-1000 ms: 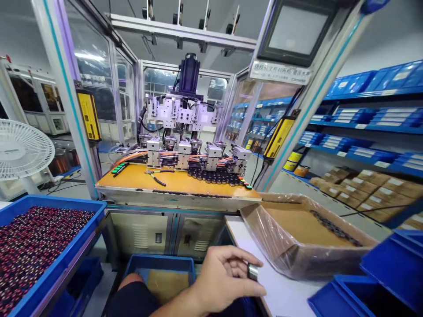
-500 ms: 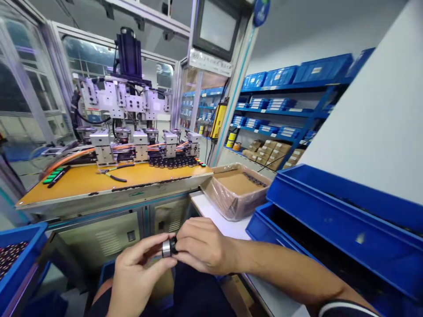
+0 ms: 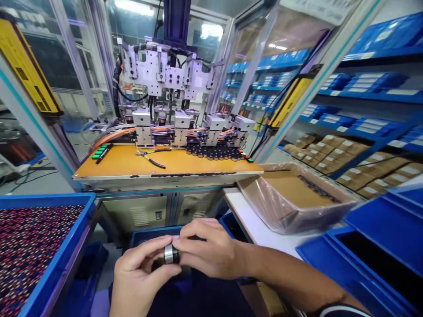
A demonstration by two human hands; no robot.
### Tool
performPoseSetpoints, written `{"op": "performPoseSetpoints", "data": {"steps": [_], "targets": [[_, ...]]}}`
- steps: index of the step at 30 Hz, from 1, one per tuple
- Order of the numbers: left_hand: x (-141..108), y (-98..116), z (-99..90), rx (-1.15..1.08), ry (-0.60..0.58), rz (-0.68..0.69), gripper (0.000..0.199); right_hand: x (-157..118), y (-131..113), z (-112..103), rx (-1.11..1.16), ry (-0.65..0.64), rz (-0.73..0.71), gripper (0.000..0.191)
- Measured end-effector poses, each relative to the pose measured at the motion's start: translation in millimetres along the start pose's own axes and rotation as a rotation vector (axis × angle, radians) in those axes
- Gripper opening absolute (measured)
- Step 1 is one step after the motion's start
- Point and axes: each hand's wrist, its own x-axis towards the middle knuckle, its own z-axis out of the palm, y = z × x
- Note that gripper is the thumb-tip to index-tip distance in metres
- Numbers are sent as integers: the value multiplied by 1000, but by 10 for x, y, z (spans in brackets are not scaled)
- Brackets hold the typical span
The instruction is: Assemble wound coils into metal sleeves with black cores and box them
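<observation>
1. Hands: the left hand [image 3: 137, 270] pinches the silver band of a small cylindrical part [image 3: 168, 254] between thumb and fingers. The right hand [image 3: 211, 252] closes its thumb and fingertips on the part's dark end. Neither hand is spread.
2. Part position: the cylindrical part sits directly between the two sets of fingertips. Its axis appears to run from hand to hand, silver band toward the left hand, dark end toward the right. Neither hand is clearly nearer; both touch it. Whether band and dark end are one piece cannot be told.
3. Just beyond the hands: a blue bin [image 3: 140, 233] stands low, partly hidden by them.
4. Right of the hands: a white counter [image 3: 246, 213] carries a plastic-lined carton [image 3: 291, 220].
5. Left of the hands: a blue tray [image 3: 90, 203] holds many small dark and red pieces.
6. Farther ahead: an orange counter [image 3: 122, 165] bears pliers [image 3: 154, 160] and rows of black parts [image 3: 211, 152] before a machine [image 3: 173, 75].
</observation>
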Motion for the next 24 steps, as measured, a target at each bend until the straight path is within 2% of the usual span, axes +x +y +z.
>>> {"op": "performPoseSetpoints", "data": {"steps": [3, 6, 11, 16, 18, 24], "targets": [[-87, 113, -67, 57, 147, -58, 37, 80, 27, 178, 110, 34, -20, 19], [-205, 230, -110, 162, 214, -86, 43, 147, 22, 293, 224, 88, -70, 17], [-415, 359, -85, 151, 330, -112, 41, 183, -37, 289, 323, 74, -189, 15], [-606, 408, -50, 173, 299, -101, 37, 158, -127, 185, 349, 55, -273, 15], [-678, 425, -42, 176, 324, -106, 39, 147, -165, 153, 355, 67, -296, 15], [-815, 439, 28, 154, 326, -56, 37, 109, -257, 123, 395, 129, -280, 19]]}}
